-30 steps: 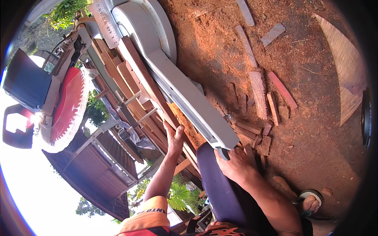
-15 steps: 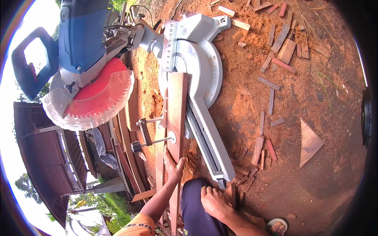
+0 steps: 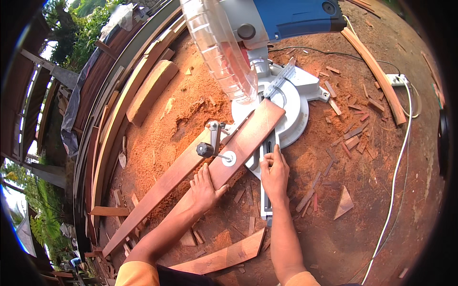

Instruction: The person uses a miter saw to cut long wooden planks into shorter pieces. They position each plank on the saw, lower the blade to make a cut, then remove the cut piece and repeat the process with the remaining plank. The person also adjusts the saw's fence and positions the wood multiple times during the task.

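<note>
A long reddish-brown wooden board [image 3: 253,125] lies on the grey base of a miter saw [image 3: 301,112]. My left hand [image 3: 205,189] grips the board below the clamp, fingers over the top and thumb at the near right edge. The clamp's black knob [image 3: 205,150] is beside the board, and its round metal pad [image 3: 229,158] presses on the top. My right hand [image 3: 275,174] is closed, fingers curled, over the saw's slotted arm [image 3: 265,200]; what it holds, if anything, is hidden. A metal ruler [image 3: 280,80] lies at the board's far end.
The raised blue saw motor [image 3: 300,16] and clear blade guard [image 3: 219,52] stand over the base. Another plank [image 3: 162,188] runs along the left. Stacked timber [image 3: 126,102], scattered offcuts [image 3: 353,141], sawdust and a white cable [image 3: 400,157] with a socket strip surround it.
My right hand has risen from my knee to the saw's slotted arm. My left hand stays on the board. The view has turned, so the saw appears farther right.
</note>
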A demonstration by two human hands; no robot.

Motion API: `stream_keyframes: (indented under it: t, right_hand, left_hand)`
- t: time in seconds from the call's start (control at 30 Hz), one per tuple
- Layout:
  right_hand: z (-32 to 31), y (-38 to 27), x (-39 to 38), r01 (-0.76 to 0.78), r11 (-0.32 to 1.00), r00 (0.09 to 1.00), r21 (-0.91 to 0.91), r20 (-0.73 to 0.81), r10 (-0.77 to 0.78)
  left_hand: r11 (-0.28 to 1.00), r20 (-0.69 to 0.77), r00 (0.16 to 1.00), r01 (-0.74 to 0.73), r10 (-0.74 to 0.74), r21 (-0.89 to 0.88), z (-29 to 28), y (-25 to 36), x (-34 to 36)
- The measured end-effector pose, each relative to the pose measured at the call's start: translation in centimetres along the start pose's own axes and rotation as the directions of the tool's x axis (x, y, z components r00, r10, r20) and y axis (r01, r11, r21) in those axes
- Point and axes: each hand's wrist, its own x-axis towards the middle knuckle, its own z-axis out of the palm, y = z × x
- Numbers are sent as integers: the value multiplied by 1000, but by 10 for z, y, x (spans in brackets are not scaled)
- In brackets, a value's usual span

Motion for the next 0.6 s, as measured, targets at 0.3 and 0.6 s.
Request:
stream_keyframes:
  t: [0.3, 0.6]
  right_hand:
    - [34, -10, 51, 6, 829, 998, -559, -43, -36]
    - [22, 28, 69, 2, 950, 999, -312, -48, -18]
  left_hand:
    - [975, -12, 1000, -22, 20, -222, -12, 8, 6]
    - [881, 72, 903, -392, 423, -266, -4, -150, -75]
